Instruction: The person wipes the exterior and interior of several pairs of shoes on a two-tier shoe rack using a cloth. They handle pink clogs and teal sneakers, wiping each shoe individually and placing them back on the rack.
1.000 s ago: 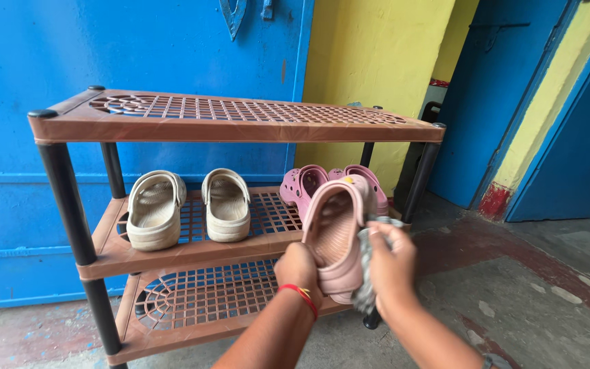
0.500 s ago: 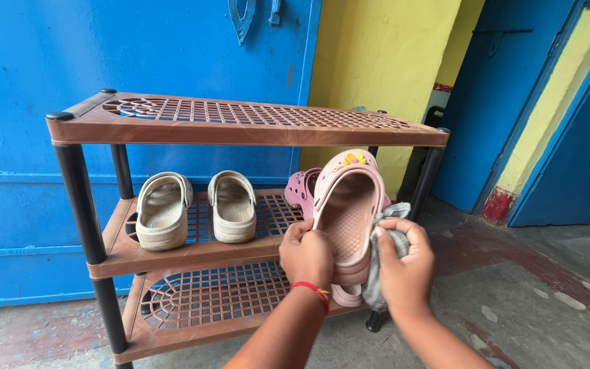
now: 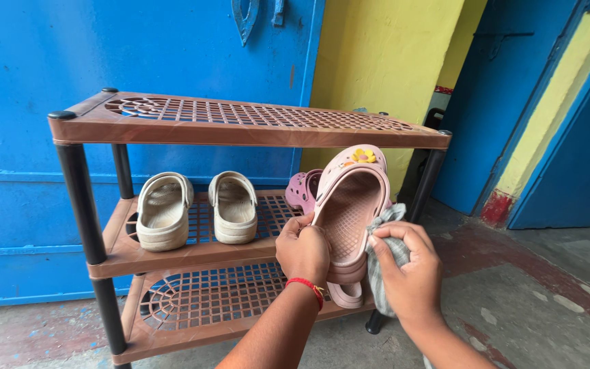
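Observation:
My left hand [image 3: 303, 250] grips a pink clog [image 3: 349, 212] by its edge and holds it upright, footbed toward me, a yellow flower charm near its toe. My right hand [image 3: 408, 270] holds a grey cloth [image 3: 384, 253] pressed against the clog's right rim. A red thread band circles my left wrist. Behind the held clog, a second pink clog [image 3: 302, 190] rests on the middle shelf of a brown plastic shoe rack [image 3: 192, 256].
A pair of beige clogs [image 3: 196, 208] sits on the middle shelf at the left. The rack's top shelf [image 3: 240, 123] and bottom shelf [image 3: 192, 301] are latticed. A blue wall [image 3: 104, 48] stands behind, a yellow wall and blue doors to the right, on a concrete floor [image 3: 548, 301].
The pink clog has been raised and tilted more upright. My right hand with the cloth has shifted up along its right rim. The view has moved slightly.

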